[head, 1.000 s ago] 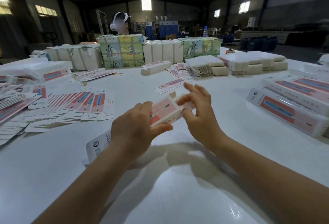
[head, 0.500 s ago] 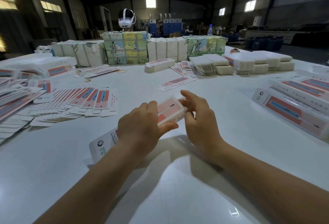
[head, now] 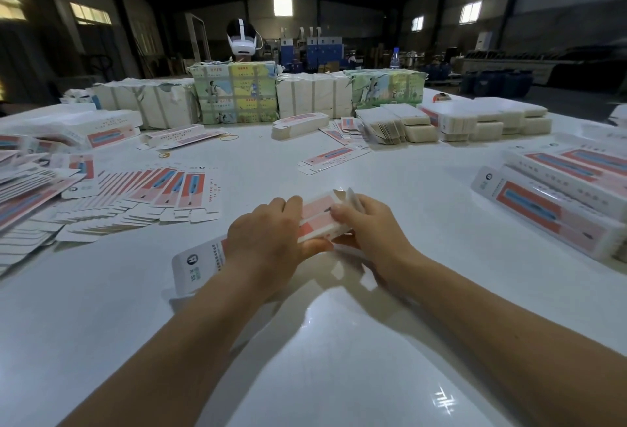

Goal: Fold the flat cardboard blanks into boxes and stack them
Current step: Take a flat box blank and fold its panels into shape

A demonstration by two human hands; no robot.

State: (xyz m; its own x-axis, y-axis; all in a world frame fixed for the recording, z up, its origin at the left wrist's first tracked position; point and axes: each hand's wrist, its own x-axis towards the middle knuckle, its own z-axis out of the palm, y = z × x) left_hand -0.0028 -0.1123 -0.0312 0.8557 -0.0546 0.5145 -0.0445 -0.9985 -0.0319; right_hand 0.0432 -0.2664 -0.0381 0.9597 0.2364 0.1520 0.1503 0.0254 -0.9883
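Box [head: 320, 219] held over bench [head: 339, 358] middle, near front edge. Left hand [head: 268, 240] grips its body; right hand [head: 369, 226] pinches end flaps. Tuck flap squarely, keep body unsquashed, then stack.

1 head-worn wide-angle view, facing forward and down across the white table [head: 339, 358], near edge closest, far edge distant

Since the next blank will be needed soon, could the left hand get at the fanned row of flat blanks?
Probably yes: bare table lies between the left hand and the fanned blanks, but it grips the box now.
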